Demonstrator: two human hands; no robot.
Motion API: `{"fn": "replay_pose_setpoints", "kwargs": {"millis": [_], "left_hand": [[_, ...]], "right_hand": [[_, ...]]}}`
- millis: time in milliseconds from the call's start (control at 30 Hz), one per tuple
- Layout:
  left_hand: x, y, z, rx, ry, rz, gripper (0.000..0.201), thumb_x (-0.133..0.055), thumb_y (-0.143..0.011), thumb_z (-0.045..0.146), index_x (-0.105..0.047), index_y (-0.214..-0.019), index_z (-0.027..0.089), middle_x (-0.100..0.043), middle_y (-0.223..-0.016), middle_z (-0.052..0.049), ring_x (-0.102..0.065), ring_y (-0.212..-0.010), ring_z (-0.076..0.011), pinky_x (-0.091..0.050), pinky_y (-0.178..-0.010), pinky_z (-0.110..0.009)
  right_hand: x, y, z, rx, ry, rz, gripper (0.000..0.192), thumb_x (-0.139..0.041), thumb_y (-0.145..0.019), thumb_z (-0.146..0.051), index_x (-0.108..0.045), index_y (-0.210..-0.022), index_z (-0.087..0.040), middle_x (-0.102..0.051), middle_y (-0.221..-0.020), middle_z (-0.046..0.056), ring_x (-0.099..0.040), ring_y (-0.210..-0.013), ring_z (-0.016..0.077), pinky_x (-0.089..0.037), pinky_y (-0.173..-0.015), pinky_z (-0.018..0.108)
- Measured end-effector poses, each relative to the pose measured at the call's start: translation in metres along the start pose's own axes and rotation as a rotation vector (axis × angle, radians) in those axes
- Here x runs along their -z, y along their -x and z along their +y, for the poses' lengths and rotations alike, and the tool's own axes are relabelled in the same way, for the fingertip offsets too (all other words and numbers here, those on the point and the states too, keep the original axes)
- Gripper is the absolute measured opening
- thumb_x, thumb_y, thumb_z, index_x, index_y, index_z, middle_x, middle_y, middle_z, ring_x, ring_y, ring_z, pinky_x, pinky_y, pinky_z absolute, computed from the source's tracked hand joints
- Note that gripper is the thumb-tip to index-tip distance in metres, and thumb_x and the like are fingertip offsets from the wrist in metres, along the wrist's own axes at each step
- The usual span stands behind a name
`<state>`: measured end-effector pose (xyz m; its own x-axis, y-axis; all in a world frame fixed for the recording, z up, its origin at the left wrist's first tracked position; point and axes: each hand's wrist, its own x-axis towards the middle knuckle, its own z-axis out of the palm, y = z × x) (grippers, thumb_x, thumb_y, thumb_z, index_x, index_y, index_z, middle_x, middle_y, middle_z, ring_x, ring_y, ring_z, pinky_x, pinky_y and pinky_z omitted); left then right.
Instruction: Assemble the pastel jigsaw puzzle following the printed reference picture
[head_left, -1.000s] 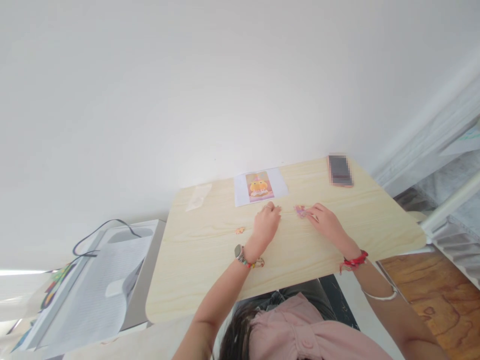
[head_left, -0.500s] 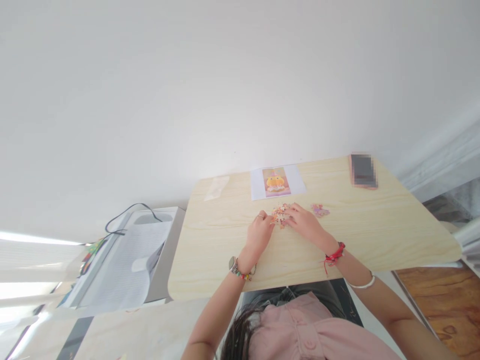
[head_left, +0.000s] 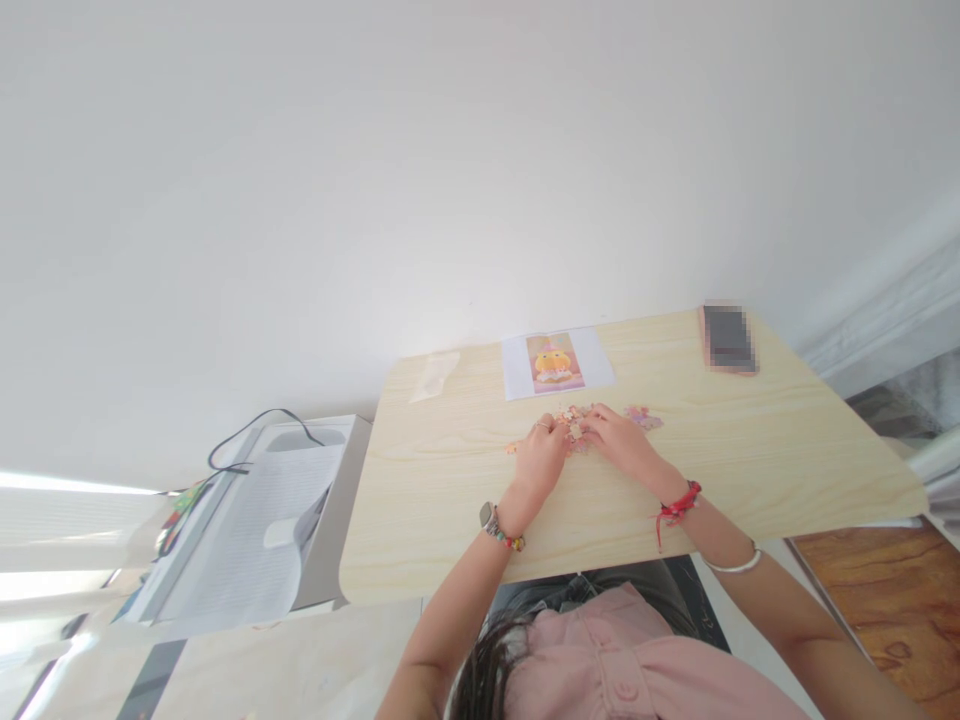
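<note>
Among puzzle pieces (head_left: 576, 432), two hands (head_left: 543, 457)

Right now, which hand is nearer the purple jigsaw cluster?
Right. The right hand is close beside the purple jigsaw cluster, on its left; the left hand is farther left, at the central jigsaw pile.

Bare forearms (head_left: 466, 595) angled inward, left hand (head_left: 541, 458) near right hand (head_left: 624, 445), fingers (head_left: 600, 422) curled

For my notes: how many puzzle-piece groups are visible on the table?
3: orange group left of the left hand, mixed pile between the hands, purplish group beside the right hand. Hands may hide more.
</note>
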<state>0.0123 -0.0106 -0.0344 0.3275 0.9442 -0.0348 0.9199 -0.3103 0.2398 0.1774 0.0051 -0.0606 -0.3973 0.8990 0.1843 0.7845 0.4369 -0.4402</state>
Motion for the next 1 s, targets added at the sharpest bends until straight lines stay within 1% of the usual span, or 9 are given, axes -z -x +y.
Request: {"fn": "replay_pose_setpoints", "kwargs": {"millis": [200,400,567,667,733,800,900,1000], "left_hand": [[-0.006,-0.005,0.000,-0.009,-0.023,-0.003,0.019,-0.037,-0.086,0.019,-0.056,-0.089,0.020,-0.051,-0.093,-0.005,-0.053,-0.080,-0.0143,-0.040,-0.060,-0.023],[-0.007,-0.005,0.002,-0.012,-0.013,-0.014,0.020,-0.036,-0.086,0.018,-0.056,-0.087,0.020,-0.051,-0.092,-0.006,-0.052,-0.079,-0.0151,-0.040,-0.061,-0.024],[-0.006,-0.005,0.002,-0.012,-0.020,-0.018,0.023,-0.033,-0.087,0.018,-0.056,-0.088,0.020,-0.051,-0.092,-0.004,-0.052,-0.079,-0.0144,-0.040,-0.062,-0.023],[-0.005,-0.005,0.002,-0.021,-0.016,-0.010,0.021,-0.035,-0.087,0.019,-0.056,-0.089,0.019,-0.051,-0.092,-0.005,-0.052,-0.078,-0.0141,-0.039,-0.062,-0.023],[-0.003,-0.005,0.002,-0.039,0.009,0.004,0.019,-0.038,-0.086,0.019,-0.056,-0.091,0.020,-0.051,-0.092,-0.005,-0.052,-0.077,-0.0136,-0.039,-0.062,-0.023],[-0.001,-0.004,0.002,-0.064,0.036,0.027,0.019,-0.039,-0.086,0.022,-0.056,-0.092,0.020,-0.051,-0.092,-0.004,-0.052,-0.078,-0.0131,-0.040,-0.062,-0.022],[0.003,-0.002,0.002,-0.090,0.056,0.071,0.022,-0.037,-0.088,0.026,-0.057,-0.094,0.022,-0.052,-0.093,-0.004,-0.051,-0.078,-0.0130,-0.039,-0.062,-0.022],[0.008,0.001,0.002,-0.121,0.060,0.099,0.026,-0.034,-0.089,0.029,-0.057,-0.096,0.023,-0.052,-0.091,-0.003,-0.049,-0.078,-0.0132,-0.039,-0.062,-0.022]], "right_hand": [[0.000,-0.003,0.002,0.010,-0.047,-0.017,0.013,-0.046,-0.082,-0.018,-0.059,-0.082,-0.019,-0.053,-0.089,0.005,-0.056,-0.080,0.0167,-0.045,-0.067,0.028],[-0.003,0.000,0.006,0.045,-0.128,-0.005,0.015,-0.044,-0.082,-0.016,-0.058,-0.084,-0.019,-0.054,-0.089,0.005,-0.055,-0.084,0.0168,-0.045,-0.074,0.031],[-0.004,0.004,0.004,0.051,-0.128,0.015,0.016,-0.042,-0.083,-0.018,-0.059,-0.083,-0.020,-0.055,-0.088,0.005,-0.056,-0.080,0.0168,-0.046,-0.071,0.031],[-0.001,0.004,0.001,0.029,-0.129,0.054,0.018,-0.041,-0.085,-0.020,-0.059,-0.083,-0.020,-0.056,-0.087,0.005,-0.056,-0.080,0.0175,-0.046,-0.070,0.032],[0.004,0.003,-0.001,0.010,-0.179,0.088,0.019,-0.040,-0.085,-0.022,-0.059,-0.083,-0.020,-0.056,-0.086,0.005,-0.056,-0.081,0.0175,-0.045,-0.071,0.032],[0.010,0.004,-0.004,-0.019,-0.254,0.104,0.019,-0.042,-0.085,-0.024,-0.059,-0.082,-0.019,-0.057,-0.083,0.005,-0.055,-0.079,0.0169,-0.044,-0.070,0.031],[0.019,0.006,-0.006,-0.087,-0.374,0.070,0.020,-0.045,-0.083,-0.029,-0.061,-0.078,-0.018,-0.059,-0.073,0.003,-0.054,-0.068,0.0154,-0.043,-0.063,0.029],[0.022,0.008,-0.005,-0.164,-0.494,0.017,0.025,-0.046,-0.082,-0.036,-0.062,-0.077,-0.018,-0.061,-0.071,0.002,-0.053,-0.063,0.0143,-0.041,-0.057,0.027]]}}
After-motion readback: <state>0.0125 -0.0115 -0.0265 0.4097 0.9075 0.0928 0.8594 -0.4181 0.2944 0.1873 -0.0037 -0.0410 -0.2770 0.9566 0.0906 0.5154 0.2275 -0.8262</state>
